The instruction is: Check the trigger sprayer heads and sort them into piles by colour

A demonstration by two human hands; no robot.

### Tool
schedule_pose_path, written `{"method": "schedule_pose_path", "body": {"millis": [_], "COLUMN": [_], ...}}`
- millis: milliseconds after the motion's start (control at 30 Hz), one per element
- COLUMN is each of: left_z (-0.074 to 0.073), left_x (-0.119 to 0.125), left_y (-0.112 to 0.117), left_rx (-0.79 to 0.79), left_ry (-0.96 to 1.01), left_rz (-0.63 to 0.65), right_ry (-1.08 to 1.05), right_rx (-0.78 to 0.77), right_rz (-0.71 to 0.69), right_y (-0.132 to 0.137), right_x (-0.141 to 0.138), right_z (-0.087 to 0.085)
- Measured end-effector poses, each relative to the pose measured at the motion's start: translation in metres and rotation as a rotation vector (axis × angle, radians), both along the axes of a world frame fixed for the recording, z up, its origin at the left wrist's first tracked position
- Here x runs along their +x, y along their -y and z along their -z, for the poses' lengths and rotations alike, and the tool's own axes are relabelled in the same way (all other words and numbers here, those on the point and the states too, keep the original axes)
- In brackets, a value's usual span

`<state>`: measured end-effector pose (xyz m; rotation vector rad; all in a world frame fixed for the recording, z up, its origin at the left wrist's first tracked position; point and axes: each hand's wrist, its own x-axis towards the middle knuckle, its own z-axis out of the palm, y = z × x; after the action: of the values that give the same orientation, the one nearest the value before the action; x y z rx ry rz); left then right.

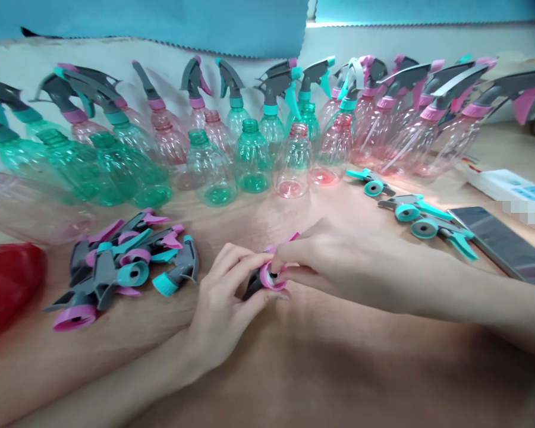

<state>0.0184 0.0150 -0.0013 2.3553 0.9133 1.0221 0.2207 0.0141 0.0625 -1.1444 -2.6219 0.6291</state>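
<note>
My left hand (223,303) and my right hand (339,261) meet at the middle of the wooden table (294,368), both closed on one grey spray head with a pink collar (267,276). The left fingers pinch its grey body from below. The right fingertips press on the pink collar from the right. A pile of loose spray heads (125,264), pink and teal, lies to the left of my left hand. Three teal spray heads (410,214) lie to the right, beyond my right wrist.
Rows of green and pink clear spray bottles (249,154) stand across the back, many capped, a few open. A red object (6,285) sits at the left edge. A dark phone (499,241) and a white box (512,190) lie at the right.
</note>
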Motion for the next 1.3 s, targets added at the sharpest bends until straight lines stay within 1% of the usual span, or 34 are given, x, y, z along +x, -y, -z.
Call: {"method": "schedule_pose_path", "body": {"millis": [67, 133, 233, 300, 400, 467, 533, 600, 667, 767, 833, 867, 933, 1000, 1033, 1100, 1167, 1200, 1233, 1267, 1300], "left_z": [0.0, 0.001, 0.001, 0.002, 0.001, 0.0, -0.004, -0.009, -0.016, -0.025, -0.028, -0.028, -0.026, -0.022, -0.02, -0.017, -0.017, -0.018, -0.02, -0.023, -0.027], "left_x": [-0.001, -0.001, -0.001, -0.001, 0.0, -0.001, -0.005, -0.014, -0.028, -0.059, -0.083, -0.095, -0.117, -0.135, -0.141, -0.15, -0.151, -0.148, -0.144, -0.139, -0.132], "left_y": [0.0, 0.0, 0.0, 0.0, 0.0, 0.001, 0.002, 0.003, 0.005, 0.005, 0.003, 0.0, -0.006, -0.013, -0.016, -0.019, -0.014, -0.009, -0.002, 0.006, 0.015], "left_rx": [0.003, 0.006, -0.007, -0.028, -0.03, 0.011, 0.088, 0.186, 0.302, 0.462, 0.506, 0.501, 0.479, 0.423, 0.366, 0.332, 0.343, 0.377, 0.347, 0.378, 0.368], "left_ry": [0.004, 0.003, -0.008, -0.023, -0.049, -0.073, -0.099, -0.133, -0.19, -0.291, -0.362, -0.38, -0.4, -0.407, -0.45, -0.483, -0.501, -0.469, -0.485, -0.402, -0.302], "left_rz": [-0.003, 0.002, -0.007, -0.037, -0.079, -0.071, -0.037, -0.017, -0.059, -0.218, -0.385, -0.428, -0.464, -0.506, -0.497, -0.472, -0.454, -0.476, -0.442, -0.444, -0.424], "right_ry": [0.033, -0.002, -0.191, -0.332, -0.45, -0.498, -0.547, -0.619, -0.701, -0.759, -0.765, -0.768, -0.767, -0.753, -0.746, -0.739, -0.73, -0.72, -0.708, -0.693, -0.679], "right_rx": [0.056, 0.065, -0.084, -0.19, -0.241, -0.296, -0.391, -0.532, -0.704, -0.9, -1.02, -1.082, -1.187, -1.237, -1.243, -1.255, -1.256, -1.255, -1.253, -1.251, -1.244], "right_rz": [-0.023, -0.003, 0.067, 0.098, 0.142, 0.155, 0.165, 0.177, 0.174, 0.173, 0.187, 0.197, 0.203, 0.203, 0.202, 0.195, 0.185, 0.177, 0.167, 0.154, 0.14], "right_y": [0.002, 0.002, 0.001, 0.001, 0.004, 0.007, 0.009, 0.011, 0.01, 0.01, 0.011, 0.012, 0.014, 0.017, 0.017, 0.016, 0.012, 0.01, 0.008, 0.007, 0.007], "right_x": [-0.001, -0.003, -0.011, -0.018, -0.026, -0.028, -0.029, -0.029, -0.03, -0.035, -0.041, -0.044, -0.051, -0.058, -0.062, -0.07, -0.078, -0.083, -0.088, -0.093, -0.098], "right_z": [0.003, 0.007, 0.016, 0.024, 0.032, 0.032, 0.027, 0.021, 0.016, 0.016, 0.019, 0.022, 0.029, 0.035, 0.038, 0.042, 0.042, 0.042, 0.041, 0.04, 0.04]}}
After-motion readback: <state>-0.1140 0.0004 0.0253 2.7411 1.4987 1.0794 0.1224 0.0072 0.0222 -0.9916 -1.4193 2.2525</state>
